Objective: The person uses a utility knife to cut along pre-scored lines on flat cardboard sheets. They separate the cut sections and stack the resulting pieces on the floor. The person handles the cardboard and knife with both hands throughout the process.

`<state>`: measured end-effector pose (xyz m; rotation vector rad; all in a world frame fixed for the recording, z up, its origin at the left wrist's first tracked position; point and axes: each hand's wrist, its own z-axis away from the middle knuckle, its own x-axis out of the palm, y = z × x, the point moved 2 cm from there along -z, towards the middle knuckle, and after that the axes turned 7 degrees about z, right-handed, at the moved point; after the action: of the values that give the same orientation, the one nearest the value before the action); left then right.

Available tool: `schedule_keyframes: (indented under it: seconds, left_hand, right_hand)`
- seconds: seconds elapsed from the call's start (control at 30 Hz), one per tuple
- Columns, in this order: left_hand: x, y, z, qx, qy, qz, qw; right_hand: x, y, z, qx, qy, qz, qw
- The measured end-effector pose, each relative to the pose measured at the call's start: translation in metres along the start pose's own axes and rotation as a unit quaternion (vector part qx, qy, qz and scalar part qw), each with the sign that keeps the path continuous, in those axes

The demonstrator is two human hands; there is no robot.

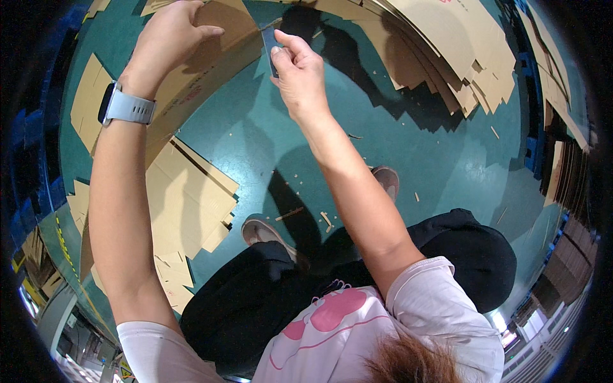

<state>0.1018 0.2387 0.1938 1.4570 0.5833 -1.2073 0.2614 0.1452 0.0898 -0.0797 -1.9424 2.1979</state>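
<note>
My left hand (169,35), with a watch on a pale blue-grey strap (131,108) at the wrist, is at the upper left over a brown cardboard piece (227,25). Its thumb points out to the right, apart from the fingers, which run up to the picture's top edge. My right hand (297,67) is closed round a flat, dark blue-grey, blade-like tool (268,45), thumb laid along it. The tool's upper end is at the right end of the cardboard. A long side face (204,89) with faint red print slopes down from that cardboard toward the lower left.
A tall pile of cut cardboard sheets (447,51) stands at the upper right. More flat sheets (185,191) lie on the green floor (249,140) left of my feet. Cardboard scraps (327,220) are scattered by my shoes. Blue pallet-like stacks (32,147) line the left side.
</note>
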Motion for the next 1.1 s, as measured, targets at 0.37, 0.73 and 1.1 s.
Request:
schedule_keyframes:
  seconds: [0.37,0.73,1.1]
  left_hand:
    - [-0.001,-0.006,-0.004,0.008,0.007,-0.017,1.0]
    - [-0.009,-0.011,-0.008,0.077,0.025,-0.048,0.996]
    - [-0.014,-0.006,-0.006,0.053,0.028,-0.073,0.995]
  right_hand:
    - [-0.001,-0.003,0.002,-0.011,0.008,-0.022,1.0]
    - [-0.007,-0.028,0.005,-0.23,0.035,0.265,0.936]
    - [0.008,-0.025,-0.035,-0.456,0.039,0.486,0.744]
